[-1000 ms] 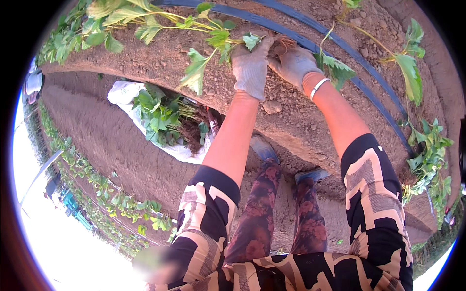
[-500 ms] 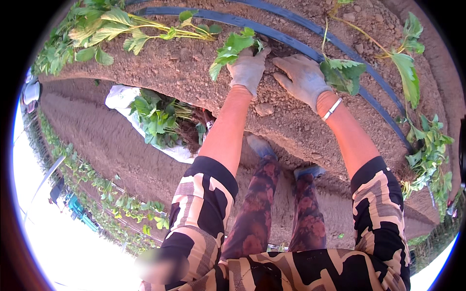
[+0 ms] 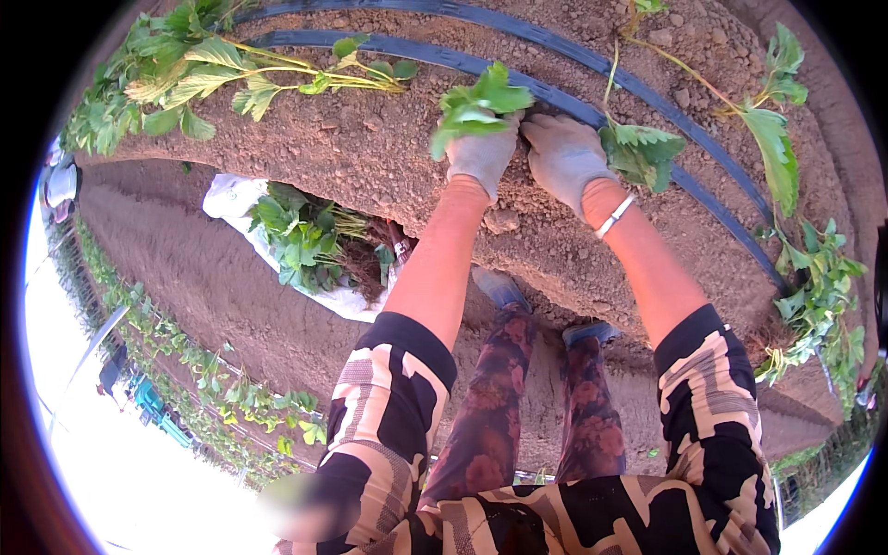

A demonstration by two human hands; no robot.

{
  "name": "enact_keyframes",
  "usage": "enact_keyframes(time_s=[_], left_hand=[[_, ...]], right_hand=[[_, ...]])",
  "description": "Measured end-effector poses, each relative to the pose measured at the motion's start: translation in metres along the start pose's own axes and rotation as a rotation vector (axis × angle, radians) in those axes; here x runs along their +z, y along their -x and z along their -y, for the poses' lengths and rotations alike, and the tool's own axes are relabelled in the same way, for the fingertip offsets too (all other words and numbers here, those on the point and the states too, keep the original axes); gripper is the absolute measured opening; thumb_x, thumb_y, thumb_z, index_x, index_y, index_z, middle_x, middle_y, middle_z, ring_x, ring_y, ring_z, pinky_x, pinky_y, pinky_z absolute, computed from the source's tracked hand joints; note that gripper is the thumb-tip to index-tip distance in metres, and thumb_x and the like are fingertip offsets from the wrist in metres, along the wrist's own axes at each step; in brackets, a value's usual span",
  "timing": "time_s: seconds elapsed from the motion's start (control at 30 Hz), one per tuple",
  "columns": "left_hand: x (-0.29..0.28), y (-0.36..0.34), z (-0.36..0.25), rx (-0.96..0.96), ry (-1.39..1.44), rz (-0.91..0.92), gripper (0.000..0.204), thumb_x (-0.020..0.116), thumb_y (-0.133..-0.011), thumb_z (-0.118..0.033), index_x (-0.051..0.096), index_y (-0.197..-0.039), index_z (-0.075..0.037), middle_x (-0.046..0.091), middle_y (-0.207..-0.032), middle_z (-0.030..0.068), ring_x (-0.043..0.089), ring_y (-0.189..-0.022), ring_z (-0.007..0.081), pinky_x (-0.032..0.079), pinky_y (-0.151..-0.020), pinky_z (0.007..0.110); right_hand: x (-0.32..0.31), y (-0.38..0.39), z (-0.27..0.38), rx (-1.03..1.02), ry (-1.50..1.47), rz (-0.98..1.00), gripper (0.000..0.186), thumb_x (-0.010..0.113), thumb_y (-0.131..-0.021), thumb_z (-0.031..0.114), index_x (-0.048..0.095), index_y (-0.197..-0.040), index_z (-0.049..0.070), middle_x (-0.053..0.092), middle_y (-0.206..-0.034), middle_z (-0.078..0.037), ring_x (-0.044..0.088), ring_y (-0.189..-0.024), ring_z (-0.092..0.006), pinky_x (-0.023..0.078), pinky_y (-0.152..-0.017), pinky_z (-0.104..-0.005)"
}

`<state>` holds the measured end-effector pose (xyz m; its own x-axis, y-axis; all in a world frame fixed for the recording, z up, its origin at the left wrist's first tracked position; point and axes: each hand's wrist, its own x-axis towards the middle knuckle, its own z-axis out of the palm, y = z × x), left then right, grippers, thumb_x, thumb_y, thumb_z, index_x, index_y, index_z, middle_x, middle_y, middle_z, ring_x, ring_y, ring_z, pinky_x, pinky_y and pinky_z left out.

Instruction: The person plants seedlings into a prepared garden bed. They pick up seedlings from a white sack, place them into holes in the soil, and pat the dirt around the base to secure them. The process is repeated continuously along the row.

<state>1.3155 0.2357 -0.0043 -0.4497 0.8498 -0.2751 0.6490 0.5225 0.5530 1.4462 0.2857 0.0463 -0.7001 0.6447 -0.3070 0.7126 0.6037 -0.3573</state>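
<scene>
Both my hands wear pale grey gloves and meet over the brown soil bed (image 3: pixel 416 157). Closed fingers of my left hand (image 3: pixel 483 155) grip a strawberry plant (image 3: pixel 490 97) low down; its green leaves stick out above the glove, and its stem and roots are hidden. Close beside it on the right, my right hand (image 3: pixel 566 150) has its fingers drawn together and pointed into the soil by the plant's base; the fingertips are hidden. Just right of that hand, another strawberry plant (image 3: pixel 643 153) spreads a leaf near the black drip tape (image 3: pixel 573 106).
A white sack (image 3: pixel 236 199) of bare-root strawberry plants (image 3: pixel 301 236) lies in the furrow on the left. More plants rest on the bed at upper left (image 3: pixel 199 79) and at right (image 3: pixel 819 277). A second drip tape (image 3: pixel 499 20) runs behind the first. My feet stand in the furrow.
My left hand has shifted slightly right and down with the strawberry plant. My right hand has moved left towards it, and its spread fingers have drawn together.
</scene>
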Motion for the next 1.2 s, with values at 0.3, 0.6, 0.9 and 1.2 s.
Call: enact_keyframes(time_s=[0.3, 0.6, 0.9, 1.2], left_hand=[[0.005, 0.001, -0.005, 0.117, 0.14, -0.25, 0.029, 0.068, -0.075, -0.022, 0.062, -0.101, -0.009, 0.066, -0.097, 0.0035, 0.062, -0.087, 0.0214, 0.05, -0.077, 0.035], [-0.008, 0.023, 0.002, 0.464, -0.354, -0.257, 0.045, 0.056, -0.081, -0.027, 0.054, -0.121, -0.006, 0.051, -0.128, 0.0142, 0.044, -0.124, 0.0325, 0.034, -0.102, 0.044], [-0.015, 0.027, -0.005, 0.386, -0.358, -0.246, 0.047, 0.052, -0.085, -0.024, 0.048, -0.13, -0.01, 0.047, -0.133, 0.0131, 0.04, -0.127, 0.0326, 0.028, -0.108, 0.044], [-0.042, 0.038, -0.019, 0.103, 0.158, -0.148, 0.045, 0.064, -0.083, -0.026, 0.053, -0.122, -0.005, 0.049, -0.131, 0.0164, 0.042, -0.125, 0.0342, 0.038, -0.102, 0.042]], right_hand=[[-0.004, -0.053, -0.038, -0.034, 0.145, -0.781, 0.028, 0.048, -0.091, 0.023, 0.061, -0.113, 0.012, 0.062, -0.11, -0.01, 0.06, -0.1, -0.028, 0.047, -0.088, -0.0431], [0.035, 0.012, -0.012, 0.094, -0.198, -0.21, 0.036, 0.054, -0.089, 0.024, 0.054, -0.121, 0.009, 0.058, -0.119, -0.01, 0.053, -0.113, -0.0228, 0.04, -0.098, -0.0401], [0.033, 0.036, 0.0, 0.115, -0.135, -0.141, 0.037, 0.054, -0.089, 0.025, 0.055, -0.121, 0.008, 0.059, -0.119, -0.012, 0.053, -0.115, -0.0237, 0.037, -0.1, -0.0425], [0.023, 0.066, -0.021, 0.07, -0.364, -0.113, 0.037, 0.055, -0.089, 0.024, 0.056, -0.122, 0.007, 0.059, -0.12, -0.014, 0.053, -0.114, -0.0267, 0.035, -0.101, -0.0439]])
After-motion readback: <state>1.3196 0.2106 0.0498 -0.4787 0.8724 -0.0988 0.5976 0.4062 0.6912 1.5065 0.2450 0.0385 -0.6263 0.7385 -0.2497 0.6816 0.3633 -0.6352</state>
